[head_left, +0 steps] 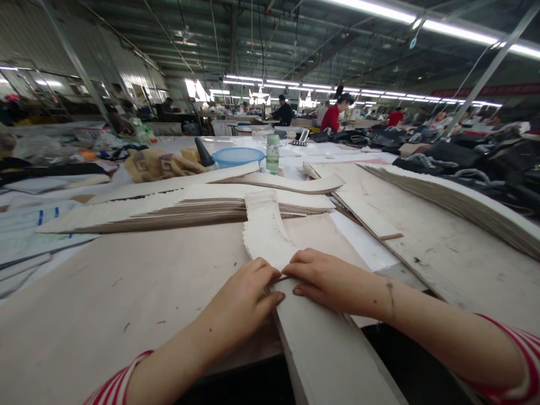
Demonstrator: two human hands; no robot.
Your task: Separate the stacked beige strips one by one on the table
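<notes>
A stack of long pale strips [329, 343], their layered edges grey-brown, runs from below my view up the middle of the table. Across its far part lies a fanned set of white strips [265, 225], with a dark line between the two. At that line my left hand [248, 292] is closed, fingers and thumb pinching the left edge of the strips. Close beside it my right hand [324, 281] also has its fingers pressed together on the strips from the right. The fingertips of both hands nearly meet. How many layers they hold is hidden.
Behind lies a long fanned pile of strips [189, 208]. A large board [442, 242] with another layered stack [464, 202] is at right. Further back stand a blue basin [238, 156] and a green bottle [272, 153]. Dark bags [459, 157] fill the far right; people work beyond.
</notes>
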